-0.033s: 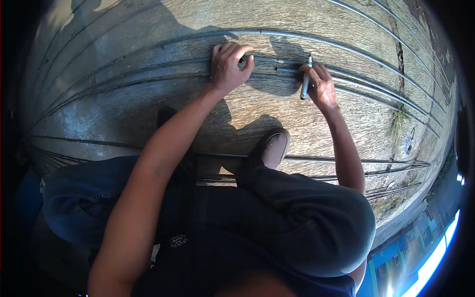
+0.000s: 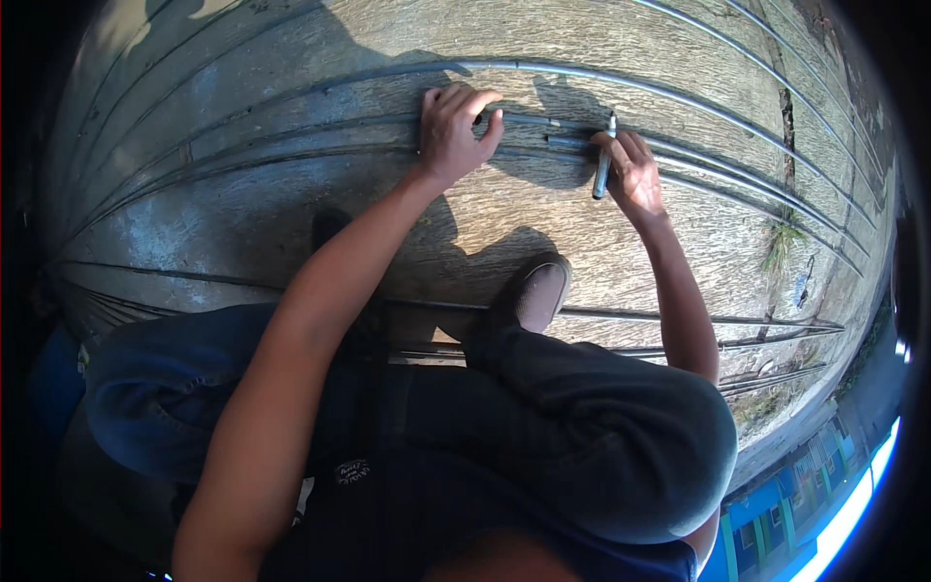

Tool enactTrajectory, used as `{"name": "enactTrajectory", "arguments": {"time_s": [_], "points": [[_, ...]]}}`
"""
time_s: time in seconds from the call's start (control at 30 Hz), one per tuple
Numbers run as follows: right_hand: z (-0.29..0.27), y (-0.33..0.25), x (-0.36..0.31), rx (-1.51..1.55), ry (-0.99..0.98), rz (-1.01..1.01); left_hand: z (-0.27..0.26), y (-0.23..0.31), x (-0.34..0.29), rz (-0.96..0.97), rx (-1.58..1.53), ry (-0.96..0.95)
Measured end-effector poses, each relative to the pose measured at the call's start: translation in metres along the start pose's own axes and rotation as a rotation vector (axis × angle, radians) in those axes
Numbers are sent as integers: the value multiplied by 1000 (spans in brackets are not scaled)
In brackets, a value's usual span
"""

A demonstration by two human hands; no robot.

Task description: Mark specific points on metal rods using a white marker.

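Fingers [image 2: 475,100] curve apart on left hand [image 2: 449,141]; right hand [image 2: 635,177] pinches a marker [image 2: 601,177].

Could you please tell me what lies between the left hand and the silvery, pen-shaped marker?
In the head view, thin grey metal rods lie between them on rough, partly shadowed concrete.

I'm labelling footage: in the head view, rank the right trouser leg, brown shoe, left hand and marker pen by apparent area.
Largest to smallest:
1. Right trouser leg, helped by nearness.
2. Left hand and brown shoe: too alike to rank.
3. Marker pen, clearly slimmest.
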State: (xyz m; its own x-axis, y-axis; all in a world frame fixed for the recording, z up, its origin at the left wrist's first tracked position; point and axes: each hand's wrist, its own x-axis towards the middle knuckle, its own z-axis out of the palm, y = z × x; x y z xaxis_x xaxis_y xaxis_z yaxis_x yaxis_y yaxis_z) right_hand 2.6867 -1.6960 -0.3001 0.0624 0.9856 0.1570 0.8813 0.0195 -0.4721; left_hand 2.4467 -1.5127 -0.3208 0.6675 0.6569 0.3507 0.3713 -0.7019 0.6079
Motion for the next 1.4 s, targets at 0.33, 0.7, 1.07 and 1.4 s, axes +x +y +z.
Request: {"name": "enactTrajectory", "arguments": {"time_s": [0.33, 0.7, 1.07, 1.4], "points": [[11, -30, 21, 31, 26, -63, -59, -2, 58, 55, -50, 352], [67, -178, 162, 429, 176, -188, -181, -12, 124, -76, -143, 663], [-11, -25, -1, 137, 36, 206, -41, 20, 3, 138, -162, -383], [-12, -6, 10, 118, -110, 76, -53, 15, 2, -24, 16, -555]]}}
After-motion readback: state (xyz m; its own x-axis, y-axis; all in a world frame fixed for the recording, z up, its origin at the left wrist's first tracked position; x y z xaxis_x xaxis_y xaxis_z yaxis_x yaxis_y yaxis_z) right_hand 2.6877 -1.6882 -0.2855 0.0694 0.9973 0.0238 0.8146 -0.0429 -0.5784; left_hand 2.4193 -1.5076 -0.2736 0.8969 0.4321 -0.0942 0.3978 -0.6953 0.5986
